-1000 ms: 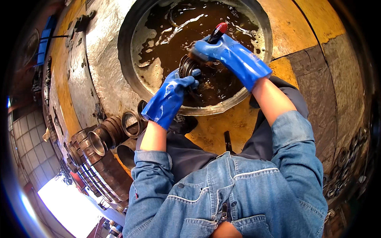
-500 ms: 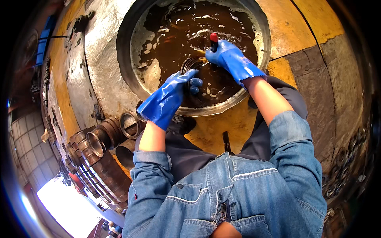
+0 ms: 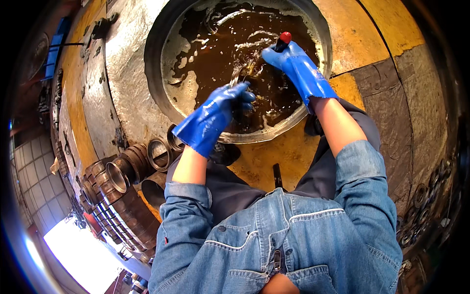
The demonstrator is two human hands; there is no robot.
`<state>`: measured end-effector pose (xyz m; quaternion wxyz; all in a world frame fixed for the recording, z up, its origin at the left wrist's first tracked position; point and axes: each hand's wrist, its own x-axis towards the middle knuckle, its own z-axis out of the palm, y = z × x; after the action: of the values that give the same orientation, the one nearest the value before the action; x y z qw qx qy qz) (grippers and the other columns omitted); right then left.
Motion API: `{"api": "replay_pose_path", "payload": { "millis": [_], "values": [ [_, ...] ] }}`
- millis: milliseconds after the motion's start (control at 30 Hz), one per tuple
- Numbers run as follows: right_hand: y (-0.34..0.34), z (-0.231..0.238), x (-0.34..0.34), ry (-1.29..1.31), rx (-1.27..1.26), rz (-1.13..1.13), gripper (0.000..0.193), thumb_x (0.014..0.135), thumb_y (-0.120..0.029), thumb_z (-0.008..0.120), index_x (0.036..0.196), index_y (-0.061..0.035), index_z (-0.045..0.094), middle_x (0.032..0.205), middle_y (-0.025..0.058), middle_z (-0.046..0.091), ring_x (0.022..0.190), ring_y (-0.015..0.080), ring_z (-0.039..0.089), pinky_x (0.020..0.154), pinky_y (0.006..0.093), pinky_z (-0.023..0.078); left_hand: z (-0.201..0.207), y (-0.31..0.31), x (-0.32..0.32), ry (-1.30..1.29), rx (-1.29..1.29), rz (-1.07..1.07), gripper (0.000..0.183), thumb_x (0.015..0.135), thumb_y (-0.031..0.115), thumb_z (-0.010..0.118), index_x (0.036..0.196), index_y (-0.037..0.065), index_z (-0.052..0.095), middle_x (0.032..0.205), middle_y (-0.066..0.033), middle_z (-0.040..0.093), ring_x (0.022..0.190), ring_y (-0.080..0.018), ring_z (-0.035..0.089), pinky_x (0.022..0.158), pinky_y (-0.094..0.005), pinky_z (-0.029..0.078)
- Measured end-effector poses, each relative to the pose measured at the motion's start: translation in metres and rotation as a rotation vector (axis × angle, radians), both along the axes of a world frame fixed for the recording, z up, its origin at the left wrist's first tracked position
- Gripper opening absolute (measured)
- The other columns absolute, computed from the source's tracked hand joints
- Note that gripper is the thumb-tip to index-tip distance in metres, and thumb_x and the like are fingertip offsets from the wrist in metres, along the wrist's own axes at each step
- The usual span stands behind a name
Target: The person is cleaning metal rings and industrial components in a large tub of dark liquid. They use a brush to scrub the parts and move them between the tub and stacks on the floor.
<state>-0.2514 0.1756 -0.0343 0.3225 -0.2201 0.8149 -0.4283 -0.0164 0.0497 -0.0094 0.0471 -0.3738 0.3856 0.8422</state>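
- Left hand [image 3: 225, 105], blue glove: over the near-left part of the tub [image 3: 153, 73], inside its rim. Fingers curled, grip seemingly pinching a metal part [image 3: 236, 80] by its lower side; the far side of the pinch is hidden.
- Metal part: just above or partly in the brown liquid [image 3: 215, 54], nearer the tub's near edge than its far edge. Thin and bright, smeared by blur; exact shape cannot be told.
- Right hand [image 3: 298, 66], blue glove: inside the tub's right rim, apart from the left hand. Grip wrapped round a dark handle [image 3: 285, 37] whose red end points up and away. Working end not distinguishable from the splash.
- Liquid: broken by glints and splash between the hands; pale foam [image 3: 183, 93] along the tub's left edge.
- Progress (judged): work on the metal part looks under way, not finished, since it is in hand over the liquid and not set down. Its surface condition cannot be read.
- Outside the tub's near-left edge: rings [image 3: 160, 153] and brown cylinders [image 3: 139, 161] on the floor [image 3: 259, 164]. Whether these are done or left, cannot tell.
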Motion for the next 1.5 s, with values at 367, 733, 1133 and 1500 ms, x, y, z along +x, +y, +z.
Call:
{"api": "replay_pose_path", "payload": {
  "millis": [367,733,1133,1500],
  "values": [
    [-0.059,-0.016,0.017,-0.232,0.066,0.398,0.030,0.085,-0.034,0.065,0.087,-0.0069,0.077,0.080,0.0070,0.072,0.075,0.0137,0.065,0.071,0.0297,0.051,0.011,-0.015,0.007,0.069,-0.371,-0.148,0.042,0.103,0.014,0.066,0.141,-0.003,0.058,0.118,-0.0120,0.075,0.090,-0.0126,0.065,0.088,-0.0253,0.053],
    [-0.064,0.042,0.039,-0.242,0.209,0.522,0.034,0.081,-0.036,0.068,0.098,-0.0099,0.083,0.092,0.0102,0.079,0.086,0.0219,0.072,0.081,0.0331,0.056,-0.016,-0.025,0.024,0.149,-0.212,-0.055,0.046,0.099,0.011,0.070,0.141,-0.003,0.059,0.122,-0.0090,0.074,0.095,-0.0149,0.067,0.089,-0.0286,0.055],
    [-0.010,0.016,0.008,-0.113,0.224,0.101,0.049,0.084,-0.045,0.069,0.110,-0.0041,0.076,0.107,0.0223,0.076,0.103,0.0360,0.074,0.096,0.0424,0.055,-0.003,-0.003,-0.003,-0.095,-0.111,-0.106,0.028,0.102,0.021,0.072,0.115,-0.004,0.073,0.090,-0.0089,0.074,0.069,-0.0133,0.062,0.061,-0.0263,0.046],
    [0.006,0.033,0.005,-0.014,0.009,-0.026,0.038,0.086,-0.038,0.070,0.095,-0.0019,0.075,0.086,0.0124,0.075,0.080,0.0199,0.070,0.078,0.0356,0.054,-0.025,-0.003,0.003,0.050,-0.212,-0.040,0.047,0.104,0.029,0.069,0.132,-0.007,0.059,0.118,-0.0184,0.076,0.081,-0.0165,0.068,0.075,-0.0312,0.057]
  ]
}}
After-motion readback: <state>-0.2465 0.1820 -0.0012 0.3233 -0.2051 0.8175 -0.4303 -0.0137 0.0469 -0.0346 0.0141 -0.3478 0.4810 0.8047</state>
